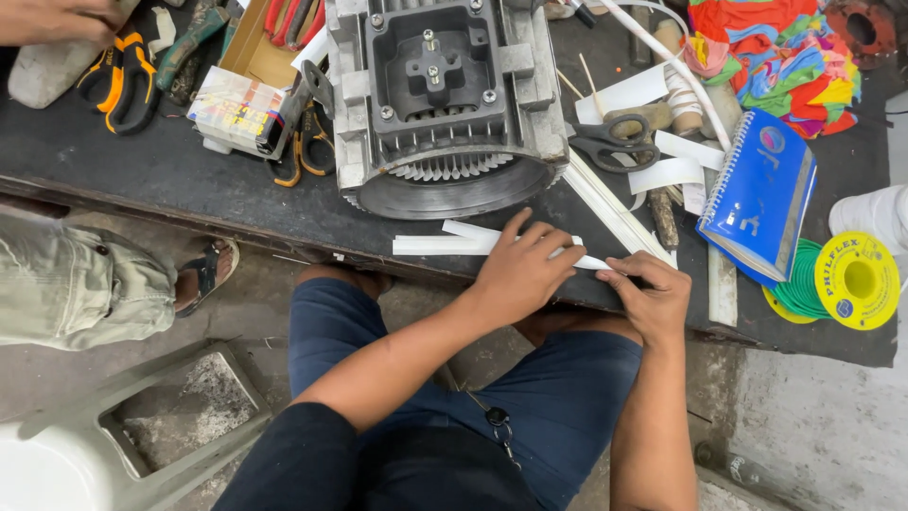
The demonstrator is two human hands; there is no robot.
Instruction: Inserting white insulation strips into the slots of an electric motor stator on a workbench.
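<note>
both forearms reach in from the near side over the person's lap; the left hand [518, 272] lies palm down, fingers spread, pressing a white paper strip [445, 241] flat on the near edge of the dark desk [142, 170], while the right hand [651, 293] pinches that strip's right end just beside it; the grey motor housing [440, 104] stands just beyond

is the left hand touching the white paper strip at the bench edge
Touching: the head view shows the left hand pressed flat on the long white paper strip, its fingers lying across it.
</note>
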